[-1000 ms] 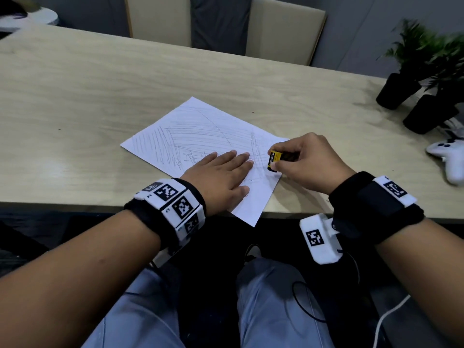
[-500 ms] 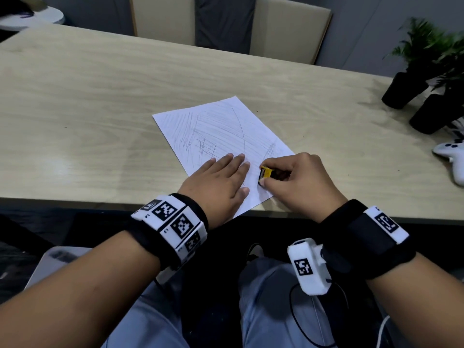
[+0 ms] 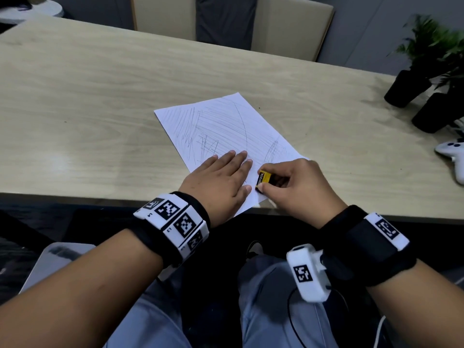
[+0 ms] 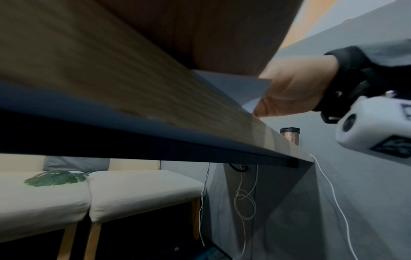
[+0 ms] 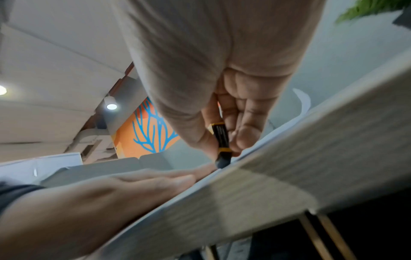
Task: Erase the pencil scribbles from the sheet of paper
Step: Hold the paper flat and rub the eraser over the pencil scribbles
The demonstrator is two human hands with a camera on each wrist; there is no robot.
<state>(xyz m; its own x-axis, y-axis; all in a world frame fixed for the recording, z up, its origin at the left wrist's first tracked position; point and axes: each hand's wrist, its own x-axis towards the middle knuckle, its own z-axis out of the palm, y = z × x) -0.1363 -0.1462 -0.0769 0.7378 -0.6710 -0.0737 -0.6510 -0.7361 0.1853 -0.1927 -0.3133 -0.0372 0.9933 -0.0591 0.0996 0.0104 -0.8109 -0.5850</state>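
Two hands work at the near edge of the wooden table (image 3: 100,91). Farthest left on the table top is bare wood grain; the sheet of paper (image 3: 226,126) lies toward the middle, rotated so that one corner points away from the person and its nearest corner slightly overhangs the table edge. Pencil scribbles (image 3: 206,136) cover most of the visible sheet, as long slanted strokes with a denser hatch near the left hand. The left hand (image 3: 218,184) lies palm down on the lower part of the sheet, fingers straight and close together, pressing the paper flat; the wrist carries a black band with white marker blocks. Just to the right of it, the right hand (image 3: 298,189) pinches an eraser (image 3: 263,178) with a yellow and black sleeve between thumb and curled fingers. In the right wrist view the dark tip of the eraser (image 5: 222,162) meets the paper (image 5: 278,133) close to the left hand (image 5: 124,190), and the far edge of the sheet curls up off the table. The left wrist view shows the table (image 4: 111,70) edge-on and the right hand (image 4: 295,91) resting on it; the left fingers themselves are out of that view. At the far right of the table stand two black plant pots (image 3: 406,89), with a white game controller (image 3: 452,156) nearer the person.
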